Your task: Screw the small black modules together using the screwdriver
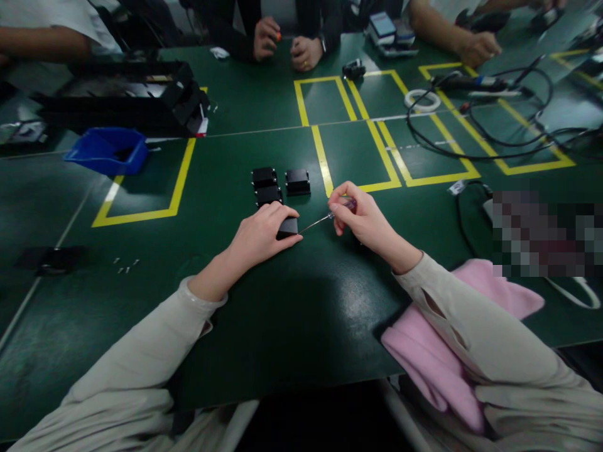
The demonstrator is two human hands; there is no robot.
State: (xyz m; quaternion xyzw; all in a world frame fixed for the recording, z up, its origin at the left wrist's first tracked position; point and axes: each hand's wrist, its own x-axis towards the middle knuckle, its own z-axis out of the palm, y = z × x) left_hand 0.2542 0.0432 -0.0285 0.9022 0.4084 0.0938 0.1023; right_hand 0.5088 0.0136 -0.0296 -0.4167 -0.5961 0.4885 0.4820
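1. Fingers (277, 216) of the left hand (261, 235) lie curled over a small black box (287, 227) and press it to the green table (292, 314); they are closed on it from above.
2. Fingers of the right hand (360, 216) are pinched together around the handle of a thin screwdriver (325, 218), whose metal shaft runs toward 8 o'clock, and its tip meets the right side of the held box.
3. Three more black boxes (280, 183) sit just beyond the held one, at 12 o'clock from the left hand, close to one another.
4. Yellow tape lines (325, 164) mark rectangles on the table beyond the hands.
5. At 10 o'clock, well apart, stands a blue bin (106, 150), and behind it a black tray (127, 94).
6. A few tiny screws (126, 265) lie on the table at 9 o'clock from the left hand.
7. Black cables (475, 135) loop at 2 o'clock.
8. A pink cloth (438, 358) lies at the near edge under the right forearm.
9. Other people's hands (287, 44) rest at the far edge, at 12 o'clock.
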